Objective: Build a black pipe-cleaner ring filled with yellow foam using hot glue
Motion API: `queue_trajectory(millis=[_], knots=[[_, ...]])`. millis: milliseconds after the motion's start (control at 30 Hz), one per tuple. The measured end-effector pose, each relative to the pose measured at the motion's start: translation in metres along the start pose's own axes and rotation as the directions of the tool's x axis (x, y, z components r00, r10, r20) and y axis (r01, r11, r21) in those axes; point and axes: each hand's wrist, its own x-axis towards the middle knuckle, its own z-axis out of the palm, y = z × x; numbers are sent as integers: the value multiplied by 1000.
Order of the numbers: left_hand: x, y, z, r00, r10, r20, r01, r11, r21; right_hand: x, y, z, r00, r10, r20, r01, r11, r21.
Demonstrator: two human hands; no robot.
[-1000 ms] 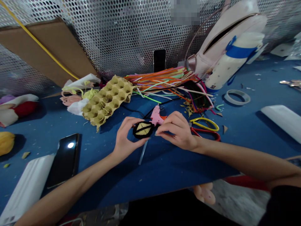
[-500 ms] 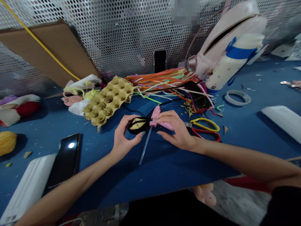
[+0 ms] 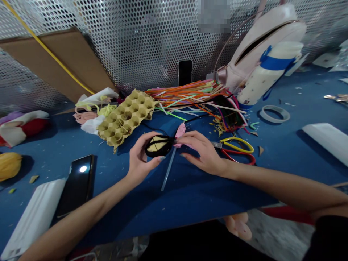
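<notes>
My left hand (image 3: 140, 156) is curled around a black, yarn-wrapped piece (image 3: 160, 152) with pale yellow card showing through its middle. At that piece's right end, black strands (image 3: 170, 140) run together into the fingertips of my right hand (image 3: 202, 150), which is closed in a pinch. A pink glue gun (image 3: 180, 131) lies just behind and partly under my right fingers, so much of it is hidden. From it a clear glue stick (image 3: 168, 170) sticks out toward the table's front edge. Scissors (image 3: 237, 145) with yellow and red handles lie beside my right wrist.
Behind my hands are an egg carton (image 3: 127, 117) and a heap of coloured pipe cleaners (image 3: 185, 92). A phone (image 3: 77, 181) lies left, by a white case (image 3: 35, 214). Farther right stand a bottle (image 3: 269, 79) and a tape roll (image 3: 274, 114).
My right fingertips have moved left, off the pink glue gun to the end of the black piece. My left hand and the piece have shifted slightly left.
</notes>
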Motion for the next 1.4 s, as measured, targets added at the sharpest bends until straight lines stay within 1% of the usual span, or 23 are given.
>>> queue_trajectory(millis=[133, 233, 333, 467, 667, 800, 967, 1100, 1167, 1267, 1400], knots=[[2, 4, -1, 998, 50, 31, -52, 997, 58, -1, -1, 1, 1000, -9, 7, 9, 1000, -1], [3, 3, -2, 997, 56, 50, -60, 994, 88, 0, -2, -1, 999, -42, 3, 42, 999, -17], [2, 0, -2, 992, 79, 102, -89, 992, 95, 2, -3, -3, 996, -87, -1, 87, 995, -40], [2, -1, -2, 979, 122, 165, -146, 979, 142, 4, -3, -4, 994, -110, -8, 110, 993, -36], [3, 8, 0, 953, 159, 256, -228, 936, 268, 6, -5, -5, 988, -153, -7, 153, 987, -52], [4, 12, 1, 945, 186, 269, -273, 901, 338, 6, -5, -4, 985, -175, 3, 174, 980, -91], [3, 11, 0, 944, 196, 267, -293, 868, 401, 5, -5, -3, 981, -195, 16, 195, 972, -130], [3, 12, 0, 927, 246, 282, -354, 823, 445, 5, -5, -3, 977, -213, 22, 214, 966, -146], [3, 14, 0, 922, 239, 305, -365, 801, 475, 5, -6, -3, 976, -218, 22, 219, 964, -154], [3, 15, 2, 923, 207, 325, -352, 793, 496, 5, -6, -3, 975, -220, 19, 220, 962, -160], [2, 14, 4, 944, 176, 280, -293, 835, 465, 6, -7, -3, 980, -200, 20, 200, 965, -167]])
